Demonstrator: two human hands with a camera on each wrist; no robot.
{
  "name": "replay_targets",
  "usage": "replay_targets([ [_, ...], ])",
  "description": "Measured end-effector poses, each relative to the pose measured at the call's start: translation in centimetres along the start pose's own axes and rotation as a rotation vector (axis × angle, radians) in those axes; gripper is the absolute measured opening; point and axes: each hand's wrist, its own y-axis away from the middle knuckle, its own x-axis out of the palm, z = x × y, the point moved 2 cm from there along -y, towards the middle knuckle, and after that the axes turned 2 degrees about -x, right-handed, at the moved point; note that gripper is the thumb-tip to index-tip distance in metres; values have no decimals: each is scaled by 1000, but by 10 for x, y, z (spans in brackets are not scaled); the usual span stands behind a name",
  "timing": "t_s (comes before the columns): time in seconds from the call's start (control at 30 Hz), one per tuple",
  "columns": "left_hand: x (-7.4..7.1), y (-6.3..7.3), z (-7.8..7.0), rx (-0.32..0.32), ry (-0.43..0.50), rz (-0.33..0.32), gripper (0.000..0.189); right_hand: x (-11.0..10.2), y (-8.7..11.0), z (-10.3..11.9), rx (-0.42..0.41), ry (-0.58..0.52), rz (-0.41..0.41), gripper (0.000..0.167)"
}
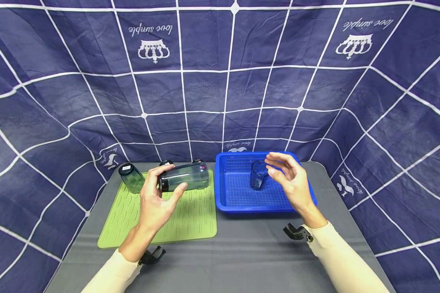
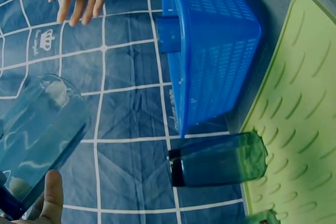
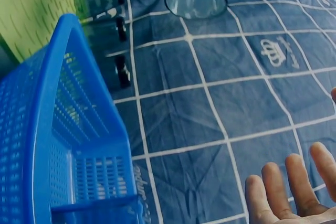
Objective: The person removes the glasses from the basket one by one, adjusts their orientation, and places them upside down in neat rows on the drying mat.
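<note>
My left hand [image 1: 157, 203] grips a tinted drinking glass [image 1: 186, 178] over the green drying mat [image 1: 190, 219]. The glass lies sideways, dark base to the left and open mouth to the right. In the left wrist view the thumb presses along its side. My right hand [image 1: 291, 181] is raised over the right side of the blue basket [image 1: 238, 209], fingers spread and holding nothing. Beside its fingertips in the head view, a blue-looking glass [image 1: 257, 179] stands inside the basket. The right wrist view shows the empty fingers [image 3: 302, 182].
Upside down on the mat stands another tinted glass [image 1: 132, 179] at the left. Two more show partly behind the held glass, including one dark base [image 1: 166, 162]. A grey tabletop [image 1: 242, 252] lies under everything, with a blue checked cloth [image 1: 205, 93] hanging behind.
</note>
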Motion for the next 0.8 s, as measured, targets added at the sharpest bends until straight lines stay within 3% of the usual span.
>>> replay_targets([
  [0.27,-13,-1,5,40,-80,-18,74,-15,-6,-1,16,57,-29,48],
  [0.5,-23,-1,13,59,-46,-32,86,-25,-12,1,72,145,-4,47],
  [0.8,-37,-1,22,-12,-83,-38,89,-37,-22,-3,89,290,38,49],
])
